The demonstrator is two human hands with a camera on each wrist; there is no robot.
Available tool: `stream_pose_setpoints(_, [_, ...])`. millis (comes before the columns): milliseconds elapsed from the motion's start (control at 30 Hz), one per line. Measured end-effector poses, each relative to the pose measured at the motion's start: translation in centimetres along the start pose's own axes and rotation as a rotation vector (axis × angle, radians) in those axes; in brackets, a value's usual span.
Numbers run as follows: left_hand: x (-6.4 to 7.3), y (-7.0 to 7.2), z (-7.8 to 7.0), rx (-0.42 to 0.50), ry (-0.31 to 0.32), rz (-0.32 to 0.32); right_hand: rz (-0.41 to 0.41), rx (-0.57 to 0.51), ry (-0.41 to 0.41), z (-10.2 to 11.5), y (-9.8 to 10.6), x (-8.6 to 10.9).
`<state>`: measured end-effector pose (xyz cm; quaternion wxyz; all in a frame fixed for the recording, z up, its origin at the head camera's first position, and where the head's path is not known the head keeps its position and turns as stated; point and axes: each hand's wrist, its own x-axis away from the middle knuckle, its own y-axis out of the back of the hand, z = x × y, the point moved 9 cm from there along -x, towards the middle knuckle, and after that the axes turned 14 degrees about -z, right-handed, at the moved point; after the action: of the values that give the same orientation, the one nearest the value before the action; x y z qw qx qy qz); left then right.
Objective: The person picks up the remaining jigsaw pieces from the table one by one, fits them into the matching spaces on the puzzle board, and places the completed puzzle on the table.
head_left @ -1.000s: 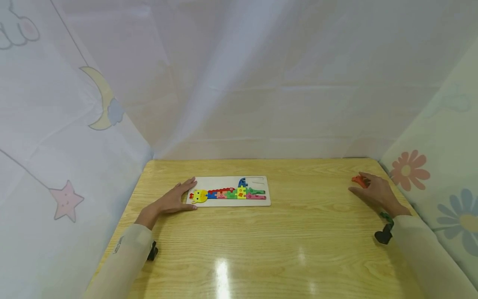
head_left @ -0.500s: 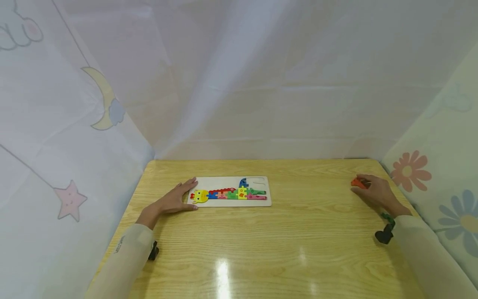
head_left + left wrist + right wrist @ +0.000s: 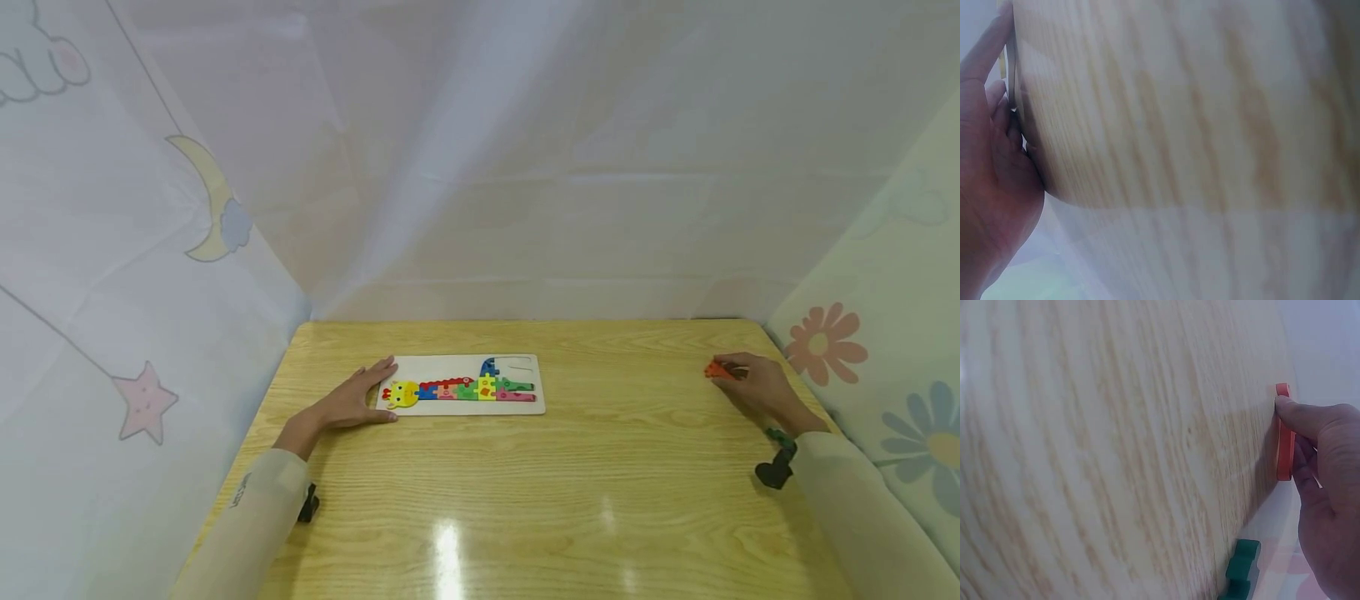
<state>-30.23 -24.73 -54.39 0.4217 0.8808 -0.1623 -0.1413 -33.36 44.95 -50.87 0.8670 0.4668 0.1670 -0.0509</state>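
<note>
A giraffe puzzle board (image 3: 517, 408) lies flat, with colourful pieces set in it, the yellow head (image 3: 403, 394) at its left end. Bare outlines show at its upper right. My left hand (image 3: 348, 398) rests at the board's left end, thumb along the near corner and straight fingers on the far corner. Over at the right side, my right hand (image 3: 761, 387) pinches an orange-red puzzle piece (image 3: 1285, 450) between thumb and fingers, close over the table; the fingers partly cover it in the head view.
A green wavy-edged piece (image 3: 1244, 569) lies by the right wrist, next to the black wrist camera (image 3: 774, 472). The wood-grain table (image 3: 585, 500) meets printed cloth walls (image 3: 600, 250) at the back and both sides.
The right fingers have shifted slightly on the orange-red piece, and it has turned a little, with more of it showing. The left hand and the board stay in place.
</note>
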Motion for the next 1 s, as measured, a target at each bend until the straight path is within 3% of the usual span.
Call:
stream_pose_setpoints(267, [-0.03,-0.12,0.18,-0.008,0.004,0.002,-0.013,-0.015,0.024,0.11,-0.05,-0.13])
stream_pose_setpoints(533, [-0.04,-0.03,0.12,-0.010,0.002,-0.004,0.009,-0.072,-0.029,-0.69,-0.44,-0.35])
stream_pose_setpoints(1000, [-0.10,-0.13,0.26,-0.001,0.002,-0.002,0.041,-0.066,-0.037,-0.68,-0.51,-0.34])
